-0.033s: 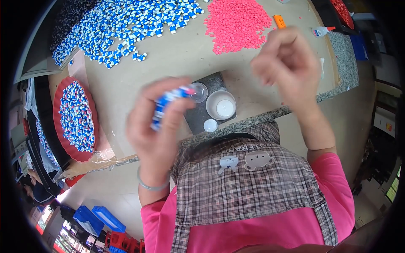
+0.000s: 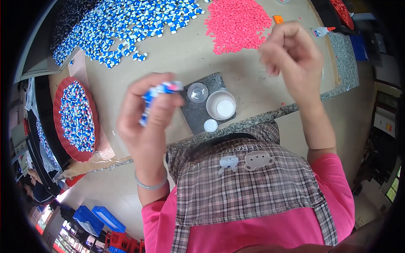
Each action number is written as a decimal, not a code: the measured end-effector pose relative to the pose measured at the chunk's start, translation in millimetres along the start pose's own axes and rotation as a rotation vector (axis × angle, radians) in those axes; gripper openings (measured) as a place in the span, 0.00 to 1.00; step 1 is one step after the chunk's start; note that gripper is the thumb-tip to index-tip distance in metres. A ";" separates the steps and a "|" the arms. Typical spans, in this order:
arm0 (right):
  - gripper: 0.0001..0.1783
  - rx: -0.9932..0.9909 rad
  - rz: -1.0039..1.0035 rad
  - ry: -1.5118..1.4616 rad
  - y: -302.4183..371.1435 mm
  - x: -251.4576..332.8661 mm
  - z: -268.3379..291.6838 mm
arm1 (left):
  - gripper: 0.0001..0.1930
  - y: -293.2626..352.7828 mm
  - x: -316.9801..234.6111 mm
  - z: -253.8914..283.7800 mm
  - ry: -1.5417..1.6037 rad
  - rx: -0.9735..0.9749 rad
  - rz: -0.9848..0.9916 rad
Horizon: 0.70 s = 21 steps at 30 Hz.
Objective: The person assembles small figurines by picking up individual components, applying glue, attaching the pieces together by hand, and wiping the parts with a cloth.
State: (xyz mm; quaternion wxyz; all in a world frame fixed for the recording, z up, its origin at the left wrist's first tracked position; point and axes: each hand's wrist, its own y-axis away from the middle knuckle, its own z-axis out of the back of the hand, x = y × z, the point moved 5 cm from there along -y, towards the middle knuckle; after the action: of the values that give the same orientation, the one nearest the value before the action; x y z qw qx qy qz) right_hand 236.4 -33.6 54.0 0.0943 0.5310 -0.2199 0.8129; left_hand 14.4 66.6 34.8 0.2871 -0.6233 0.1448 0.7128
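Note:
My left hand (image 2: 141, 116) is closed around several small blue-and-white pieces (image 2: 148, 100), lined up between thumb and fingers, with a bit of pink at the upper end. It hovers left of a dark stone slab (image 2: 196, 116). On the slab stand a clear round dish (image 2: 197, 92), a white cup (image 2: 211, 101) with a white disc inside, and a small white cap (image 2: 210, 125). My right hand (image 2: 297, 63) is raised above the table, fingers curled and pressed together. What it pinches, if anything, is too small and blurred to make out.
A wide heap of blue-and-white pieces (image 2: 126, 29) covers the back left. Beside it lies a pile of pink pieces (image 2: 236, 25). At the left, a red scalloped tray (image 2: 93, 120) holds finished-looking mixed pieces. An orange object (image 2: 278, 19) and a glue bottle (image 2: 320, 31) lie at the back right.
My left hand has moved left with the blue-and-white pieces, uncovering the clear dish. My right hand has shifted slightly up and to the right.

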 end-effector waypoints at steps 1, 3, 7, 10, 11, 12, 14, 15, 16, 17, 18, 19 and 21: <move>0.08 -0.065 -0.148 -0.022 -6.1 -17.7 16.8 | 0.11 -5.8 18.1 8.4 0.427 0.036 0.077; 0.07 -0.030 -0.096 0.162 -6.5 -47.9 22.0 | 0.12 -8.9 30.9 14.9 0.853 0.072 0.153; 0.05 0.057 -0.047 0.438 4.3 -66.4 5.0 | 0.10 -4.9 50.1 16.8 1.378 0.043 0.340; 0.06 0.072 0.046 0.515 3.5 -64.9 -7.8 | 0.08 -3.0 60.2 20.1 1.517 0.013 0.406; 0.06 0.077 0.109 0.560 3.0 -64.9 -12.8 | 0.08 -2.4 62.4 22.0 1.537 -0.021 0.423; 0.06 0.082 0.173 0.603 2.7 -64.5 -16.8 | 0.08 -2.8 62.5 22.6 1.533 -0.026 0.422; 0.06 0.083 0.206 0.625 1.6 -68.3 -18.5 | 0.09 -3.3 67.5 25.9 1.482 -0.106 0.458; 0.06 0.080 0.236 0.654 1.7 -68.7 -18.1 | 0.09 -4.9 71.9 28.1 1.477 -0.115 0.455; 0.06 0.085 0.241 0.643 1.5 -68.6 -17.8 | 0.09 -6.2 77.9 30.2 1.436 -0.069 0.464; 0.06 0.109 0.250 0.663 0.8 -67.5 -17.0 | 0.10 -8.0 81.8 32.2 1.396 -0.023 0.473; 0.05 0.132 0.260 0.684 0.0 -66.2 -17.0 | 0.10 -10.2 84.0 35.7 1.389 -0.032 0.470; 0.05 0.132 0.260 0.680 -0.4 -65.1 -15.3 | 0.11 -13.8 88.2 39.0 1.215 -0.049 0.461; 0.05 0.176 0.233 0.694 -0.6 -64.9 -14.4 | 0.12 -20.5 91.4 43.9 1.040 -0.060 0.451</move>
State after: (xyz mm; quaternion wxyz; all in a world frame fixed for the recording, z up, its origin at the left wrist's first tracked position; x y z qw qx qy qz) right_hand 251.9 -21.2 -9.4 0.0239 0.2015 -0.1631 0.9655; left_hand -14.2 128.6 -42.9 0.0006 -0.8539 0.3763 0.3595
